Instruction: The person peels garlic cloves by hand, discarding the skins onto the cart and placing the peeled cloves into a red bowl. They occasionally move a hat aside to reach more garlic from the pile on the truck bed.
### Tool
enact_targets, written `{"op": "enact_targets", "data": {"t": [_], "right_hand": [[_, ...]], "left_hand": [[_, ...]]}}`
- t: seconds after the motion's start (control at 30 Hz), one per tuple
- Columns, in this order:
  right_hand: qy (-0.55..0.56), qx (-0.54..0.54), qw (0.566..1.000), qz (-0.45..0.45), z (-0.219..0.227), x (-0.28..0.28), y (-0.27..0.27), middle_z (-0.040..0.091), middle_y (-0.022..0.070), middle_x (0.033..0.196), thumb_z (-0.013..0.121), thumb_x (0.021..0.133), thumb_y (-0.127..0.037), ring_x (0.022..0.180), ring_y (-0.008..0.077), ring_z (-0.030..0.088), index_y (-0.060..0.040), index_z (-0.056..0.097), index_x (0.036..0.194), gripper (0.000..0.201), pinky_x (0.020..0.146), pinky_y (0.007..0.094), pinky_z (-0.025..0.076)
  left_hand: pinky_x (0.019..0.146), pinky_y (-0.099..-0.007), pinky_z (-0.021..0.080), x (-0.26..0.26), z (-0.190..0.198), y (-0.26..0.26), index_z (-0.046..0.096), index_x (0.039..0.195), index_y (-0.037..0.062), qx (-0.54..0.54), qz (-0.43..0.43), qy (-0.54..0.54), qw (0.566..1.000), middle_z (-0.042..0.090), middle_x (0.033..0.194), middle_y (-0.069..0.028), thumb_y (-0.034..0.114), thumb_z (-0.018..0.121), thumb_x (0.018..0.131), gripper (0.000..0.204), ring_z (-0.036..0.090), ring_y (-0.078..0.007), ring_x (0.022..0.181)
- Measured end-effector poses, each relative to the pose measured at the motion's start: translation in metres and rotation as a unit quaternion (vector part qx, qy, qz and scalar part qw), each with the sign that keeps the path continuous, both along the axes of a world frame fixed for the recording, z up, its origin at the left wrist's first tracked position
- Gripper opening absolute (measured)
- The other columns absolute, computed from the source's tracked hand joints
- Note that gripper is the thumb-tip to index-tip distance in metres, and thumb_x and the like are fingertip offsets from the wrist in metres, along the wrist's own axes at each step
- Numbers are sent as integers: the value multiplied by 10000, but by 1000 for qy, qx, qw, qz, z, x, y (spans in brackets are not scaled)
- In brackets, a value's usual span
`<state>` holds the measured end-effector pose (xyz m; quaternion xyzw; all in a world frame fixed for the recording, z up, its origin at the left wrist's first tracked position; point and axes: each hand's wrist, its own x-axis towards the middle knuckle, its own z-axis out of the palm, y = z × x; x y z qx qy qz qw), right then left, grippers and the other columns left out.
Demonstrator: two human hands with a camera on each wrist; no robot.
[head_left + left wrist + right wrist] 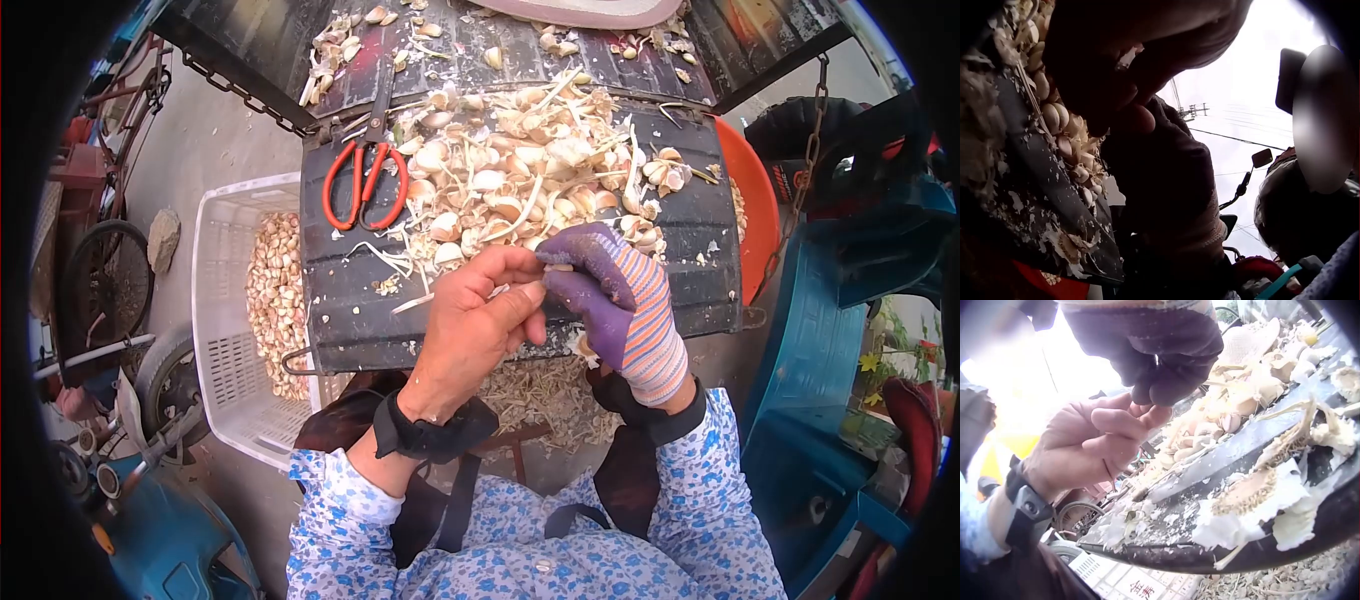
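Observation:
Over the near edge of the dark ridged surface (350,325), both hands meet at their fingertips. The bare left hand (480,315) has its fingers curled and its thumb against the gloved fingers. My right hand (610,300), in a purple and striped glove, pinches a small pale piece, apparently a garlic clove (560,268), with the left fingertips at it too. The fingers mostly hide it. Beyond the hands lies a heap of garlic cloves (488,181), stems and skins. In the right wrist view, the glove (1154,356) touches the bare hand (1085,440) from above.
Red-handled scissors (370,188) lie left of the heap. A white crate (225,350) with cloves stands at left, an orange basin (760,230) at right. Dry scraps (550,400) cover the ground below the edge. A chain (815,130) hangs at right, beside a teal chair (790,340).

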<state>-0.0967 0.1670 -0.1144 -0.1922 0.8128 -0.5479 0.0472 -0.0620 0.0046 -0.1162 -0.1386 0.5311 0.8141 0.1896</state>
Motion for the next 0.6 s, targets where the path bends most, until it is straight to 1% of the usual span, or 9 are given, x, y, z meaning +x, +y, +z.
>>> {"op": "enact_targets", "data": {"t": [0.13,0.2,0.23,0.3,0.33,0.43,0.53,0.57,0.6], "right_hand": [[135,10,990,27,7,-3,4,614,112,880,658,766,-14,752,280,623,-55,638,979,218,636,344,493],[117,28,992,49,15,2,7,614,95,924,689,734,4,802,229,617,-41,650,999,272,677,317,487],[107,36,992,60,18,3,9,614,86,946,705,717,13,827,203,613,-34,656,1010,300,698,303,485],[90,13,995,50,25,1,10,607,83,959,705,721,10,818,195,614,-26,651,1008,294,693,298,486],[81,2,996,44,26,1,11,603,82,966,705,723,8,814,191,615,-23,649,1007,291,690,296,486],[30,-34,999,-20,21,5,14,597,77,957,696,722,15,791,163,607,-14,643,1000,285,683,277,481],[16,-10,999,-49,15,3,21,617,119,886,708,729,-43,768,292,630,-11,626,1003,287,649,338,496],[34,3,999,-40,11,2,23,613,121,846,704,739,-53,732,275,625,-7,620,1015,292,636,331,489],[2,-20,999,-41,12,2,25,612,120,838,699,744,-53,722,261,623,-8,620,1013,284,630,324,485]], "left_hand": [[463,-187,373,-4,-2,-1,561,1070,6,121,6,-37,992,583,746,-34,105,517,931,176,553,-84,555],[455,-185,362,-5,4,3,560,1066,9,159,17,-51,986,573,710,-30,113,504,939,174,542,-82,542],[451,-186,357,-6,4,3,561,1059,12,172,9,-47,984,569,702,-27,102,508,935,163,534,-80,536],[442,-187,346,-8,2,5,562,1045,16,200,-11,-41,979,560,684,-21,78,516,925,142,518,-75,524],[439,-189,344,-8,1,7,561,1028,19,189,-6,-37,981,556,680,-17,68,530,914,128,509,-74,516],[432,-193,340,-11,0,13,559,981,27,148,14,-17,989,547,675,-9,39,571,878,104,489,-71,500],[438,-187,347,-13,3,21,556,947,33,79,47,13,996,547,681,-4,25,603,846,111,485,-63,500],[443,-184,351,-13,8,24,556,940,34,48,55,21,997,547,682,-1,26,608,841,112,485,-60,502],[448,-181,356,-14,13,28,556,934,36,17,62,30,997,546,682,2,27,612,835,114,485,-57,504]]}}
